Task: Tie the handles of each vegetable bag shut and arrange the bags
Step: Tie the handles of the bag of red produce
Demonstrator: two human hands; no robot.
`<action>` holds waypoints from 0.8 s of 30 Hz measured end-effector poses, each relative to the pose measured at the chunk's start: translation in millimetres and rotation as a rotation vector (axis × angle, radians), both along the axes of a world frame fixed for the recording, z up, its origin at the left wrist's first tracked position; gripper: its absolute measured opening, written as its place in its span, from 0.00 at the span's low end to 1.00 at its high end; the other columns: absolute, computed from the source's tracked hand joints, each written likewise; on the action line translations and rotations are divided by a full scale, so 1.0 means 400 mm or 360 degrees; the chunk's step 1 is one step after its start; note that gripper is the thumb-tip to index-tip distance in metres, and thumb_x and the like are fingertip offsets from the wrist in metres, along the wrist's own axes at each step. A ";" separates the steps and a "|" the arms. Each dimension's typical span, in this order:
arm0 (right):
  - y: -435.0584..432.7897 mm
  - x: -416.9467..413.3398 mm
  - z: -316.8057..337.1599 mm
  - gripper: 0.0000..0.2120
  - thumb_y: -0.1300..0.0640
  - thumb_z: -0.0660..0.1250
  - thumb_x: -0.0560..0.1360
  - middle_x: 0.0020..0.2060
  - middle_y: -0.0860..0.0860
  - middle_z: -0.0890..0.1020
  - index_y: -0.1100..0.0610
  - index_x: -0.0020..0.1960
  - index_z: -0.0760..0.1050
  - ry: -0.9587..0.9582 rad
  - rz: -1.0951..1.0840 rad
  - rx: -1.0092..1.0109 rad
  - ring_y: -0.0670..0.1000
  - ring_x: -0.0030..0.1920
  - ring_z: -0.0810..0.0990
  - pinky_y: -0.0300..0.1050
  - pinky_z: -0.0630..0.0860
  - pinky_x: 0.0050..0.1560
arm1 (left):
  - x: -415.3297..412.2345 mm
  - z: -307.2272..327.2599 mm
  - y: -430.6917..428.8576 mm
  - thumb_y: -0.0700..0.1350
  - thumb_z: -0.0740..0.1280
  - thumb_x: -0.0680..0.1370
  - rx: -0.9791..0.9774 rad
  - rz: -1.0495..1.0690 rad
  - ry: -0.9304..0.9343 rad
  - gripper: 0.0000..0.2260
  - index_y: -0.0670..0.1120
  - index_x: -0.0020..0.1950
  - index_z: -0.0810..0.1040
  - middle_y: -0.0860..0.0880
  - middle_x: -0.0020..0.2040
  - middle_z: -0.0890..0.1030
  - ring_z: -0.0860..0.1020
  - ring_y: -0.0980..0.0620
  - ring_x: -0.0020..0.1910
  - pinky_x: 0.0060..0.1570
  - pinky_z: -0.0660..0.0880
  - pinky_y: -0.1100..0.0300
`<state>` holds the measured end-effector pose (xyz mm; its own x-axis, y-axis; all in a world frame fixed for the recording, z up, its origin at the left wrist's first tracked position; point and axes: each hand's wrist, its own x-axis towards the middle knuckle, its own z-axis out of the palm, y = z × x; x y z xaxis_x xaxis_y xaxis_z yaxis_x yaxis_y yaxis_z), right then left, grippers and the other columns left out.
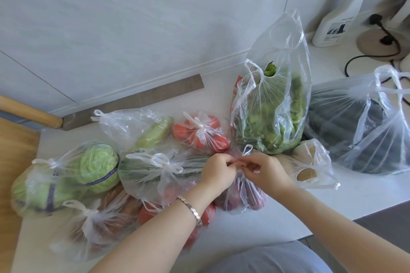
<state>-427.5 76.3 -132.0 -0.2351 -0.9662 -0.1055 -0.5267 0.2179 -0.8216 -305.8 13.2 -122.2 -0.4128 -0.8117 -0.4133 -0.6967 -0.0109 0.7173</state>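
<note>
**While handles were pinched, tied bags lay across the counter**

As the moment was recorded, a red bag (246, 197) of reddish-purple produce was placed at the middle of the counter (288, 217), toward its near edge. Its handles (247, 149) were pinched just above it by the curled fingers of the left hand (218, 169) and the right hand (266, 170), which were held close together. A small loop of handle was raised between them. A bracelet (190, 208) was worn on the left wrist.

Toward the left edge a cabbage bag (66, 179) was laid on its side, knotted at the top. Just beside it, nearer the middle, a green bag (155, 173) was tied in a bow, and its far end was hidden under the left hand. At the near left corner a knotted brown bag (104, 221) was seen, with a tomato bag (199, 213) partly covered by the left forearm. Behind these, a squash bag (142, 128) and an orange bag (199, 133) were both laid knotted.

Toward the back edge a tall greens bag (273, 113) was stood upright, with leaves showing at its gathered neck. Just right of the right hand a small bag (310, 166) was left with its mouth open and its handles loose. Near the right edge a dark bag (359, 131) was set, gathered at the top. A spray bottle (339, 15) and a cable (377, 51) were seen at the back right corner.
</note>
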 end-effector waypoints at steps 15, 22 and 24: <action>-0.024 -0.010 -0.004 0.04 0.66 0.70 0.68 0.30 0.45 0.77 0.62 0.41 0.82 0.0026 0.0088 0.0106 0.38 0.32 0.76 0.25 0.69 0.37 | 0.023 0.003 0.006 0.49 0.65 0.76 -0.0175 -0.0174 -0.0042 0.12 0.42 0.41 0.81 0.42 0.39 0.81 0.76 0.45 0.38 0.39 0.72 0.53; -0.025 -0.025 0.014 0.13 0.70 0.70 0.66 0.29 0.47 0.77 0.54 0.33 0.74 -0.0480 -0.0071 0.0240 0.40 0.27 0.71 0.29 0.70 0.32 | 0.025 0.003 0.004 0.50 0.62 0.78 -0.0399 -0.0347 -0.0097 0.11 0.46 0.46 0.79 0.54 0.37 0.70 0.72 0.52 0.38 0.35 0.65 0.60; -0.027 -0.040 0.020 0.11 0.73 0.67 0.69 0.27 0.50 0.75 0.58 0.34 0.75 -0.0841 -0.0017 0.0445 0.40 0.24 0.71 0.28 0.69 0.29 | 0.032 -0.004 0.003 0.48 0.61 0.79 -0.0491 -0.0447 -0.0120 0.10 0.46 0.49 0.79 0.53 0.42 0.73 0.74 0.51 0.41 0.35 0.65 0.60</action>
<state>-443.4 65.5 -123.9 -0.0913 -0.8828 -0.4609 -0.0585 0.4668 -0.8825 -293.0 14.3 -123.9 -0.6136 -0.7622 -0.2061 -0.6927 0.3943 0.6039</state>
